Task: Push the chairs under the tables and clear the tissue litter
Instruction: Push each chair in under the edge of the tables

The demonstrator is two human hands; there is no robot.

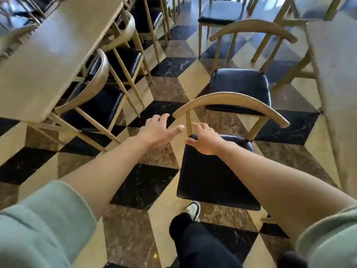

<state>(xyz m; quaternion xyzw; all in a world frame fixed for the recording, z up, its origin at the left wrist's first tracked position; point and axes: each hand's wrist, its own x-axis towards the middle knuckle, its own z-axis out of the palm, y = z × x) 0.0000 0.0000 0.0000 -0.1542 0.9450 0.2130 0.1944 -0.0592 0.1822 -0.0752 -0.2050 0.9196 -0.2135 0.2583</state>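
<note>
At the bottom of the frame we see our pale green sleeves (44, 219) pushed up on both forearms, and between them a leg in dark trousers (195, 242) ending in a light shoe (193, 208) planted on the chequered tile floor (143, 186).

Just above the shoe stands the nearest chair (214, 178), in the centre of the frame and out in the aisle, well apart from any table. Its black padded seat faces us and its curved wooden backrest (231, 99) arcs across the middle of the picture.

Our left hand (160, 132) reaches forward with fingers spread wide and holds nothing; its fingertips lie just beside the left end of the backrest, and we cannot tell whether they touch it. Our right hand (206, 140) is also open, fingers loosely spread, hovering over the back edge of the seat beside the thin upright spindle (188, 124); contact is unclear.

Behind this chair, in the upper centre right, a second chair (239, 88) of the same kind also stands in the aisle. Along the right edge runs the right table (336, 78), a pale tabletop.

On the left side of the frame, the left table (48, 60) slants toward the upper left, with two tucked chairs (96, 97) drawn close against its edge. More chairs and table legs fill the top of the frame, blurred.
</note>
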